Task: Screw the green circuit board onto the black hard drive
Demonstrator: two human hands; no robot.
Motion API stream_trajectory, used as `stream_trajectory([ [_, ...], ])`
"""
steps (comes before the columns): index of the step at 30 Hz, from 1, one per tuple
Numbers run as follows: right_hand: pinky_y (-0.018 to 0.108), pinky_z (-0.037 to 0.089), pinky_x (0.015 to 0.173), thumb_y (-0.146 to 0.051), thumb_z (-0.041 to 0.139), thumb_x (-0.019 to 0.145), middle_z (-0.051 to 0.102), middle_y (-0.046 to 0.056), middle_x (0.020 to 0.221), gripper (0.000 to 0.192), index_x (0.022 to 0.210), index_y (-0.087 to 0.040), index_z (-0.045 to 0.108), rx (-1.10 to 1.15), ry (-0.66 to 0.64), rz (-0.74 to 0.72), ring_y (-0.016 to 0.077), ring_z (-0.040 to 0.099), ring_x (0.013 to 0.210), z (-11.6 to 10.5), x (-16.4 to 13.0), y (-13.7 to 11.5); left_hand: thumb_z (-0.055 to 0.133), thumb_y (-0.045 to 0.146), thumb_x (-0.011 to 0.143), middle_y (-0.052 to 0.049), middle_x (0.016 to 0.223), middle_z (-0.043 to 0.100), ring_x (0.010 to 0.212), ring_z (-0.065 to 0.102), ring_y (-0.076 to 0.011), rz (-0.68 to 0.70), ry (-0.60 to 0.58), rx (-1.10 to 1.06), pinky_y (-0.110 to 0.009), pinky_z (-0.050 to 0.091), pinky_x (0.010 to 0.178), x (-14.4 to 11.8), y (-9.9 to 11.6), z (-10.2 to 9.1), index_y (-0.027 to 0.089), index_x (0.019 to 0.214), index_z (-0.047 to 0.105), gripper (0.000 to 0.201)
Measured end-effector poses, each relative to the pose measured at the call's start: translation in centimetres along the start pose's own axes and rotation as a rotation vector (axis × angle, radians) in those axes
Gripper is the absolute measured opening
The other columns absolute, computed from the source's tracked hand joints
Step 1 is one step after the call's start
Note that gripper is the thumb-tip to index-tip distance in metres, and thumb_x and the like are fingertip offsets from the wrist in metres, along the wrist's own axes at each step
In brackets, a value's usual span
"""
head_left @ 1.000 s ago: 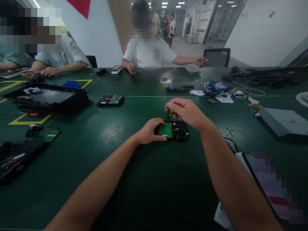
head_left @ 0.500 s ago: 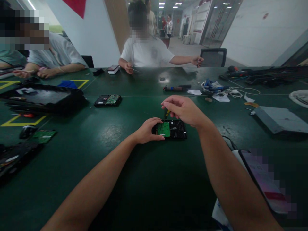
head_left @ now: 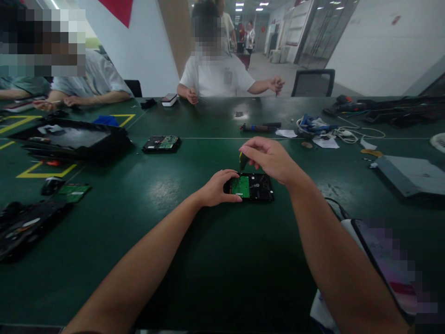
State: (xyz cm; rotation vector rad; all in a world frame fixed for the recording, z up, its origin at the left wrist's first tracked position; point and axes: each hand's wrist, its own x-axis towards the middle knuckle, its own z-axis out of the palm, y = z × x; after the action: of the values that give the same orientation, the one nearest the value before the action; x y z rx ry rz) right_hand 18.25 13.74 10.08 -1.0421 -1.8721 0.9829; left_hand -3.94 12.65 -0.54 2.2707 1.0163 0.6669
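Hands meet over a small black hard drive (head_left: pixel 255 187) that lies flat on the green bench (head_left: pixel 167 241), in the middle and a bit far from the person; a green board (head_left: pixel 240 186) shows on the left part of the drive; the left hand (head_left: pixel 217 188) rests on the bench with its grip closed round the left end of the drive, thumb on the near edge and fingers on the far edge; the right hand (head_left: pixel 269 160) hangs just above the far edge of the drive; its fingers pinch the top of a small screwdriver (head_left: pixel 242 160) with a dark and yellow handle; the tool points down at the drive, but the tip is too small to see, so I cannot tell if it touches.

Farther left on the bench lies a second hard drive (head_left: pixel 162 144) with a green board on top; a big black tray (head_left: pixel 69 141) sits at the far left; a loose green board (head_left: pixel 74 190) and a black mouse (head_left: pixel 51 185) lie near the left edge; white and blue cables (head_left: pixel 323 127) lie far right; a grey flat case (head_left: pixel 410 174) lies at the right; a person in a white shirt (head_left: pixel 217 76) sits at the far side of the bench; another person's arm (head_left: pixel 93 98) rests at the far left.
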Motion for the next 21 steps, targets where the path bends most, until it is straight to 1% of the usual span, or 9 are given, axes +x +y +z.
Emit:
stream_trajectory([
  [4,0.027,0.042,0.053,-0.042,0.068,0.094,0.066,0.002,0.076,0.022,0.092,-0.02,0.065,0.007,0.025,0.05,0.0124,0.058,0.061,0.04,0.07,0.31,0.084,0.055,0.076,-0.013,0.15,0.053,0.141,0.049,-0.0356,-0.001,-0.008,0.011,-0.056,0.039,0.119,0.05,-0.06,0.02,0.025,0.138,0.057,0.075],
  [6,0.026,0.041,0.05,-0.041,0.064,0.096,0.07,0.003,0.085,0.021,0.092,-0.021,0.065,0.041,-0.001,0.043,0.0105,0.056,0.058,0.15,0.11,0.43,0.084,0.055,0.076,-0.014,0.15,0.054,0.141,0.049,-0.0349,0.011,-0.002,0.014,-0.055,0.039,0.119,0.06,-0.17,0.08,0.025,0.138,0.057,0.075],
  [9,0.026,0.04,0.048,-0.044,0.057,0.101,0.073,0.005,0.102,0.025,0.097,-0.021,0.067,0.091,-0.041,0.019,0.009,0.056,0.057,0.4,0.2,0.53,0.084,0.055,0.076,-0.014,0.149,0.054,0.139,0.051,-0.0338,0.027,0.009,0.009,-0.053,0.041,0.118,0.07,-0.35,0.18,0.024,0.138,0.057,0.075],
  [11,0.027,0.042,0.049,-0.046,0.054,0.102,0.072,0.006,0.105,0.029,0.103,-0.021,0.069,0.127,-0.05,0.024,0.0098,0.058,0.059,0.55,0.28,0.63,0.084,0.056,0.076,-0.014,0.148,0.055,0.138,0.051,-0.0336,0.029,0.012,0.009,-0.053,0.042,0.117,0.08,-0.43,0.22,0.024,0.138,0.057,0.074],
  [14,0.028,0.044,0.053,-0.042,0.053,0.102,0.07,0.006,0.1,0.028,0.113,-0.022,0.069,0.176,-0.051,0.047,0.0114,0.06,0.062,0.63,0.34,0.71,0.084,0.056,0.076,-0.014,0.147,0.056,0.138,0.051,-0.0339,0.035,0.013,0.017,-0.053,0.041,0.118,0.1,-0.43,0.22,0.023,0.137,0.057,0.075],
  [16,0.027,0.043,0.053,-0.041,0.056,0.101,0.068,0.004,0.091,0.027,0.115,-0.023,0.07,0.139,-0.044,0.037,0.0119,0.057,0.062,0.58,0.31,0.66,0.084,0.056,0.076,-0.014,0.146,0.056,0.138,0.052,-0.0341,0.04,0.013,0.02,-0.053,0.041,0.118,0.1,-0.38,0.19,0.022,0.137,0.058,0.075],
  [18,0.027,0.041,0.053,-0.041,0.06,0.099,0.066,0.002,0.083,0.024,0.108,-0.023,0.072,0.071,-0.023,0.018,0.0123,0.055,0.063,0.5,0.27,0.56,0.084,0.056,0.076,-0.015,0.146,0.057,0.137,0.052,-0.0341,0.041,0.014,0.021,-0.052,0.041,0.117,0.09,-0.34,0.15,0.022,0.137,0.058,0.075],
  [21,0.027,0.041,0.054,-0.041,0.068,0.093,0.065,0.002,0.079,0.02,0.093,-0.021,0.068,0.027,0.04,0.027,0.0126,0.055,0.064,0.41,0.21,0.47,0.084,0.057,0.076,-0.014,0.146,0.056,0.137,0.052,-0.0338,0.038,0.012,0.023,-0.052,0.041,0.117,0.09,-0.33,0.13,0.022,0.137,0.058,0.075],
])
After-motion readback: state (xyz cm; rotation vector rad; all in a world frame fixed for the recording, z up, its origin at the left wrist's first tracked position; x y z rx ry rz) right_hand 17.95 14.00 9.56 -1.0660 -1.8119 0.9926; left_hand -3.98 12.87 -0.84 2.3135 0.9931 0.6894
